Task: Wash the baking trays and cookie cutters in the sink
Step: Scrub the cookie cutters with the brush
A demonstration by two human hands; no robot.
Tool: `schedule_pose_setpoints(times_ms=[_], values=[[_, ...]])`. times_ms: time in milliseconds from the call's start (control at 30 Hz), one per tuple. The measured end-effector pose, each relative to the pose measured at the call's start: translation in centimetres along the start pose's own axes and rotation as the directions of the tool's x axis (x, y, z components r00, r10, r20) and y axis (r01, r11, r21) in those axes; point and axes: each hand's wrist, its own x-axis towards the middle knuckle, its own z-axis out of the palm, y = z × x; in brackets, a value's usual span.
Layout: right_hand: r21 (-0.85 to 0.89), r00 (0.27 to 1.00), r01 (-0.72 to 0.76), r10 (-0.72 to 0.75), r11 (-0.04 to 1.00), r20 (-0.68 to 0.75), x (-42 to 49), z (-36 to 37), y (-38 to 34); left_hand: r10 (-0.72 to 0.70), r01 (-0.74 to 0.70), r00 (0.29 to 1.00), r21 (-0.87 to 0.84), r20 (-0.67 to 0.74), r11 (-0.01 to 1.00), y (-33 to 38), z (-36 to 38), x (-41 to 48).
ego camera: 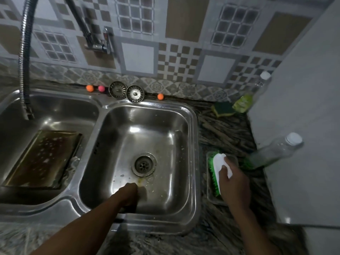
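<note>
A tiled wall is seen behind a steel sink (193,126) with two bowls, and a soapy baking tray (42,159) is leaned in the left bowl. A white and green brush (219,168) is gripped by the right hand (233,183) over a small tray (211,197) at the counter's right edge. The left hand (128,196) is curled low in the right bowl, but a hold cannot be told. The wet brush could be dropped, or the bottle (272,153) just beside it knocked over.
</note>
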Motion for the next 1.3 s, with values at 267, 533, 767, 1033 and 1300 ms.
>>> schedule_pose_setpoints(times_ms=[267, 533, 767, 1033, 1300], values=[[-0.037, 1.000, -0.020, 0.021, 0.999, 0.022, -1.0, 0.3, 0.8, 0.083, -0.065, 0.992, -0.171, 0.097, 0.983, 1.0, -0.8, -1.1], [0.233, 0.989, 0.150, -0.144, 0.961, -0.041, 0.7, 0.1, -5.8, 0.309, -0.277, 0.944, -0.796, -0.119, 0.539, 5.2, -5.6, -3.6], [0.343, 0.893, 0.277, -0.373, 0.897, 0.253, 1.0, 7.2, -11.7, 0.526, -0.077, 0.847, -0.997, -0.079, -0.025, 9.1, -9.7, -5.8], [0.331, 0.880, 0.326, -0.412, 0.886, 0.237, 1.0, 9.4, -12.5, 0.382, -0.027, 0.917, -0.975, -0.112, -0.221, 8.3, -9.4, -5.0], [0.432, 0.868, 0.393, -0.482, 0.812, 0.116, 0.0, 8.5, -11.6, 0.320, -0.221, 0.927, -0.974, -0.196, 0.041, 8.1, -9.7, -4.9]])
